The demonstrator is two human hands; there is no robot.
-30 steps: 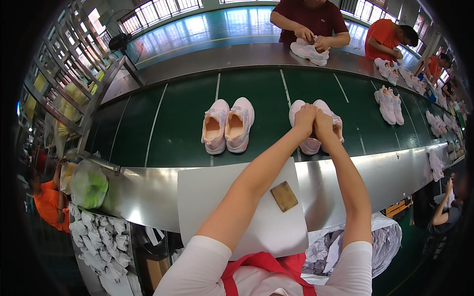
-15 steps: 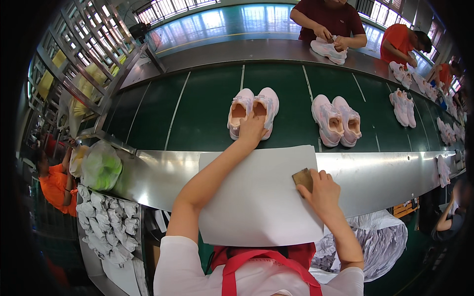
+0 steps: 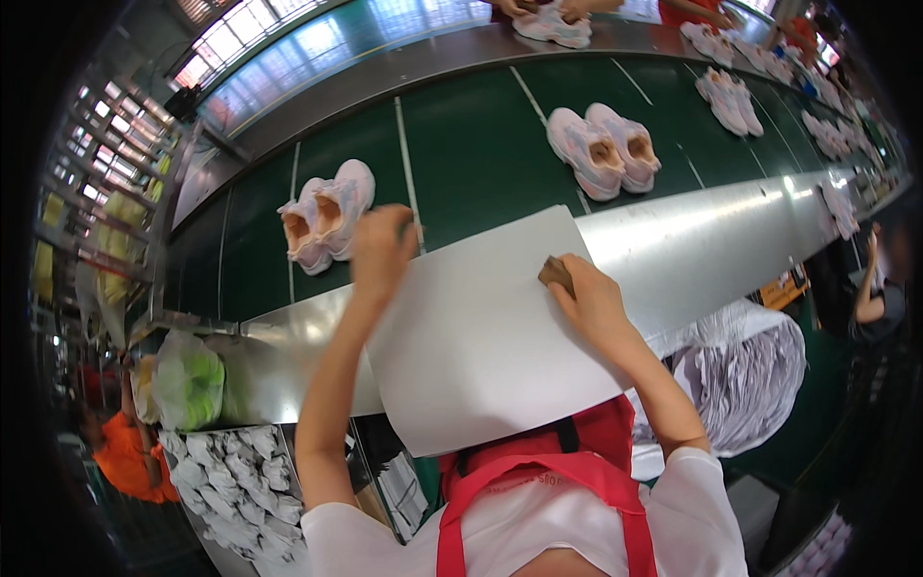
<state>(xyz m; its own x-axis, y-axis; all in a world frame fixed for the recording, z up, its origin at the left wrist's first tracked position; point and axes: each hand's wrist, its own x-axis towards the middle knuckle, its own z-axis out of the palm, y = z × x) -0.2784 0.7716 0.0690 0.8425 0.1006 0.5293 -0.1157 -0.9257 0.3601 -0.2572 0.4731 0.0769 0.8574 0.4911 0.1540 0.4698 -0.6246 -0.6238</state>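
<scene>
A stack of large white paper sheets (image 3: 481, 327) lies in front of me, its far part over the metal ledge. My right hand (image 3: 594, 306) rests at its right side, closed around a small brown block (image 3: 556, 276) that looks like a worn pad. My left hand (image 3: 381, 258) is smeared by motion above the sheets' far left corner, its fingers seemingly curled; whether it holds anything I cannot make out. Just left of it, a pair of pale pink shoes (image 3: 328, 216) sits on the green conveyor belt, heels toward me.
Another pink pair (image 3: 604, 152) stands further right on the green belt (image 3: 461, 144), with more beyond. A metal ledge (image 3: 697, 231) borders it. Crumpled paper wads (image 3: 240, 481) fill a bin at lower left; a bag of paper (image 3: 740, 375) sits lower right. Co-workers handle shoes across the belt.
My left hand has come out of the left shoe pair and back toward the sheets. The view has turned, and both pairs appear further left and right hand keeps its brown block.
</scene>
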